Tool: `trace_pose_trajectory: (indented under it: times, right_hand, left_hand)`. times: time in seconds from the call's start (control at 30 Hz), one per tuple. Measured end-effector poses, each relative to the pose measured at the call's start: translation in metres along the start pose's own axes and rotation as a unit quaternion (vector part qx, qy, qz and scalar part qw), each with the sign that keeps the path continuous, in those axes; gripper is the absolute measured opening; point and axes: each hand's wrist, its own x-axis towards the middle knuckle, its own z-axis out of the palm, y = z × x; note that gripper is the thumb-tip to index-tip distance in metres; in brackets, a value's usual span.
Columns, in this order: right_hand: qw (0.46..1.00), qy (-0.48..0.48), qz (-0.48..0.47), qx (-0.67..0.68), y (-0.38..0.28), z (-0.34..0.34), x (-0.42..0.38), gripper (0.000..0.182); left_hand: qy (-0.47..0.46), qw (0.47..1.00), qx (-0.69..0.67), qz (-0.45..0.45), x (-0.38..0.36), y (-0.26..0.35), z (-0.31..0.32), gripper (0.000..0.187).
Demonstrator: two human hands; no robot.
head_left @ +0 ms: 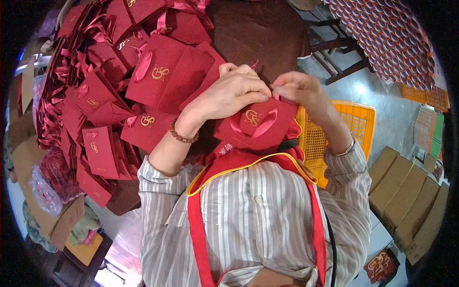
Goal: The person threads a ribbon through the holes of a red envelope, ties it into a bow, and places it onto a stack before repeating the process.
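A dark red paper gift bag (287,122) with gold lettering and a pink ribbon loop (267,123) lies against my lap in front of my apron (253,165). My left hand (232,93), with a beaded bracelet, is closed at the bag's upper edge, fingers pinched together. Opposite it, my right hand (301,91) pinches a short piece of pink ribbon (276,96) at the same edge; its fingers are slightly blurred. The fingertips of both hands nearly meet. What lies under my left fingers is hidden.
Many similar red bags (158,71) are heaped on the brown-covered table (258,33) to the left. A yellow plastic crate (356,117) stands at right, with cardboard boxes (401,186) beyond. Many round-topped items cover another surface (387,38) at upper right.
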Motion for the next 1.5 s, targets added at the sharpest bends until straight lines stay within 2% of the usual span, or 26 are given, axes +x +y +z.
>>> trace_pose_trajectory:
  times: [0.03, 0.1, 0.13, 0.2, 0.33, 0.43, 0.47, 0.5, 0.53, 0.6, 0.63, 0.7, 0.73, 0.77, 0.87, 0.93, 1.0, 1.07, 1.17, 1.23, 1.27, 1.33, 1.37, 1.4, 1.47, 1.5]
  right_hand:
    - [1.0, 0.001, 0.0, 0.0, 0.002, -0.004, 0.003, 0.019]
    - [0.983, 0.139, -0.113, -0.043, 0.009, -0.02, 0.009, 0.019]
    - [0.983, 0.14, -0.113, -0.045, 0.007, -0.026, 0.008, 0.019]
    - [0.944, 0.281, -0.129, 0.118, 0.001, -0.037, 0.008, 0.021]
    - [0.929, 0.327, -0.113, 0.132, 0.005, -0.046, 0.006, 0.021]
    - [0.908, 0.384, -0.165, -0.022, 0.021, -0.035, 0.009, 0.017]
    - [0.909, 0.382, -0.165, -0.023, 0.021, -0.027, 0.005, 0.017]
    - [0.91, 0.308, -0.231, -0.153, 0.018, -0.017, -0.002, 0.017]
    - [0.887, 0.227, -0.29, -0.279, 0.015, -0.007, -0.009, 0.017]
    - [0.955, 0.084, -0.156, -0.239, 0.004, 0.017, -0.02, 0.016]
    - [0.954, 0.087, -0.157, -0.239, 0.008, 0.016, -0.02, 0.016]
    - [0.938, 0.048, -0.182, -0.289, 0.016, 0.015, -0.016, 0.016]
    - [0.938, 0.045, -0.184, -0.29, 0.015, 0.015, -0.016, 0.016]
    - [0.935, 0.044, -0.199, -0.29, 0.014, 0.014, -0.016, 0.017]
    - [0.939, 0.032, -0.198, -0.278, 0.017, 0.011, -0.016, 0.017]
    - [0.946, 0.024, -0.182, -0.268, 0.019, 0.01, -0.016, 0.017]
    - [0.949, 0.023, -0.178, -0.26, 0.019, 0.009, -0.017, 0.017]
    - [0.954, 0.008, -0.175, -0.245, 0.018, 0.007, -0.017, 0.018]
    - [0.954, -0.011, -0.177, -0.243, 0.012, 0.008, -0.019, 0.019]
    - [0.949, -0.016, -0.185, -0.256, 0.011, 0.007, -0.019, 0.02]
    - [0.952, -0.022, -0.186, -0.243, 0.014, 0.005, -0.018, 0.02]
    - [0.955, -0.027, -0.188, -0.23, 0.015, 0.005, -0.018, 0.02]
    - [0.969, -0.029, -0.158, -0.188, 0.014, 0.005, -0.019, 0.019]
    - [0.981, -0.031, -0.127, -0.145, 0.014, 0.006, -0.019, 0.019]
    - [0.982, -0.041, -0.126, -0.137, 0.014, 0.005, -0.018, 0.019]
    - [0.982, -0.049, -0.125, -0.13, 0.014, 0.004, -0.018, 0.019]
  left_hand:
    - [-0.017, 1.0, -0.007, -0.012, 0.001, 0.0, 0.0, 0.016]
    - [-0.025, 1.0, -0.013, -0.009, 0.0, -0.002, -0.003, 0.016]
    - [-0.033, 0.999, -0.019, -0.007, -0.001, -0.004, -0.003, 0.016]
    - [-0.025, 0.999, -0.026, -0.008, -0.003, -0.005, -0.003, 0.016]
    - [-0.028, 0.999, -0.031, 0.008, -0.001, -0.003, -0.003, 0.018]
    - [-0.023, 0.999, -0.045, -0.003, -0.001, -0.006, 0.0, 0.019]
    - [-0.021, 0.999, -0.045, -0.005, -0.001, -0.006, -0.001, 0.019]
    - [-0.025, 0.999, -0.039, -0.003, 0.0, -0.006, -0.001, 0.02]
    - [-0.03, 0.999, -0.035, -0.001, 0.0, -0.006, -0.001, 0.02]
    - [-0.025, 0.996, -0.087, -0.013, 0.001, -0.002, -0.004, 0.019]
    - [-0.018, 0.99, -0.137, -0.022, 0.002, -0.001, -0.006, 0.018]
    - [-0.022, 0.991, -0.13, 0.004, -0.002, 0.0, -0.011, 0.017]
    - [-0.025, 0.992, -0.124, 0.026, -0.005, 0.0, -0.013, 0.018]
    - [-0.023, 0.997, -0.058, 0.034, -0.007, -0.002, -0.012, 0.022]
    - [-0.013, 1.0, -0.005, 0.019, -0.011, -0.014, -0.006, 0.019]
    - [-0.029, 0.998, -0.052, -0.009, -0.011, -0.019, -0.003, 0.012]
    - [0.041, 0.997, 0.022, 0.06, -0.011, -0.02, 0.0, 0.009]
    - [0.046, 0.996, 0.045, 0.061, -0.01, -0.019, -0.002, 0.011]
    - [0.002, 0.998, 0.001, 0.062, -0.007, -0.018, -0.004, 0.011]
    - [-0.049, 0.994, -0.099, 0.026, -0.005, -0.016, -0.01, 0.015]
    - [-0.048, 0.994, -0.098, 0.026, -0.006, -0.016, -0.01, 0.015]
    - [0.015, 0.999, -0.02, 0.03, -0.01, -0.018, -0.009, 0.028]
    - [0.039, 0.999, -0.005, 0.033, -0.009, -0.019, -0.008, 0.036]
    - [0.04, 0.999, -0.005, 0.031, -0.01, -0.021, -0.005, 0.036]
    - [0.082, 0.991, -0.102, -0.021, -0.012, -0.024, 0.0, 0.036]
    - [0.082, 0.991, -0.101, -0.021, -0.012, -0.024, 0.001, 0.036]
